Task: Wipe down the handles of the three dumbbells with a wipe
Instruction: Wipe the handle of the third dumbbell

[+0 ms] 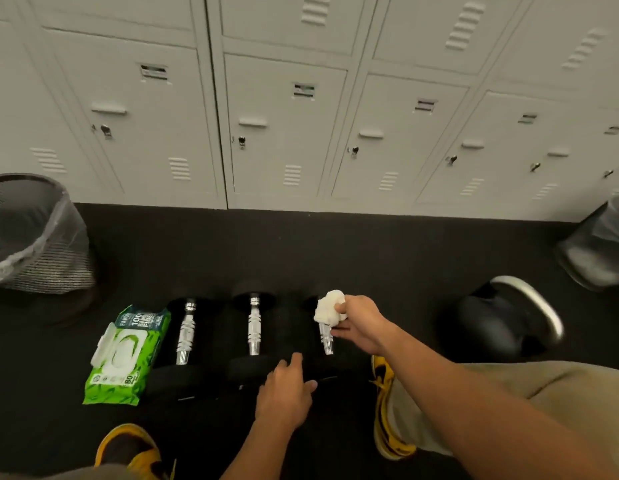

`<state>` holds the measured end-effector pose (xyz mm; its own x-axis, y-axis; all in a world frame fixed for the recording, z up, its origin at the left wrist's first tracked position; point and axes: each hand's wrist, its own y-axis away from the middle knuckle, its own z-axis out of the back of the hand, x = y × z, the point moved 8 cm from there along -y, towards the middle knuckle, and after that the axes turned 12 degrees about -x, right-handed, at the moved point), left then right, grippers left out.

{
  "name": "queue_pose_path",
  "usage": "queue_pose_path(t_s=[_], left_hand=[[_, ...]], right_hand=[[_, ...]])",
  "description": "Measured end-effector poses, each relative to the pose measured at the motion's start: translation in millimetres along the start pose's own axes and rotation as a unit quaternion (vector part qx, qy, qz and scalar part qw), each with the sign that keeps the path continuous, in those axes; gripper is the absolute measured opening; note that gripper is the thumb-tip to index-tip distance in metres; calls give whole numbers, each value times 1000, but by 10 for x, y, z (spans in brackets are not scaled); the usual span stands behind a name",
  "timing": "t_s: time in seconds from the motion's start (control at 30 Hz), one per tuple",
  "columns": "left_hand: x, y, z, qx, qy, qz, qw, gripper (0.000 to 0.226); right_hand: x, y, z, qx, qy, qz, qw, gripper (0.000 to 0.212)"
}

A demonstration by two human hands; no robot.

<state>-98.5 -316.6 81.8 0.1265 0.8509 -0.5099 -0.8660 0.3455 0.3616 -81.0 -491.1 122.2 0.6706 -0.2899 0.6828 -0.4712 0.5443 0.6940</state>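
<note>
Three black dumbbells with chrome handles lie side by side on the dark floor: the left dumbbell (186, 332), the middle dumbbell (254, 329) and the right dumbbell (327, 339). My right hand (361, 323) grips a crumpled white wipe (329, 306) over the upper part of the right dumbbell's handle. My left hand (285, 393) rests on the near black head of the right dumbbell, fingers spread and holding nothing.
A green pack of wipes (126, 355) lies left of the dumbbells. A mesh bin (31, 233) stands at far left, another bin (599, 244) at far right. A black object with a silver rim (505, 320) sits right. Grey lockers (283, 126) line the back. Yellow shoes (387, 410) are near.
</note>
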Motion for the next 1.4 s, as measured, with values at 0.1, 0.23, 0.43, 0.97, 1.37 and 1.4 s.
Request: queue_pose_path(t_s=[0.1,0.23,0.43,0.97,1.37,1.4], left_hand=[[-31,-113,-151,4,-6,-21,1000,50],[-209,-317,-399,9,-32,-77,996,43],[-483,-536,-679,-18,-75,-160,984,43],[-323,-776,-862,-3,-63,-137,988,35],[-317,-804,-896,-14,-25,-76,997,38],[-324,-804,-896,-11,-25,-71,997,40]], right_hand=[[-239,-325,137,-44,-60,-38,996,39],[-519,-698,287,-113,-85,-64,988,34],[-700,-894,314,-153,62,-4,986,31],[-734,-1129,-48,-161,343,74,923,38],[-591,-1386,-128,-195,278,98,935,44],[-550,-1427,-161,-191,279,100,936,43]])
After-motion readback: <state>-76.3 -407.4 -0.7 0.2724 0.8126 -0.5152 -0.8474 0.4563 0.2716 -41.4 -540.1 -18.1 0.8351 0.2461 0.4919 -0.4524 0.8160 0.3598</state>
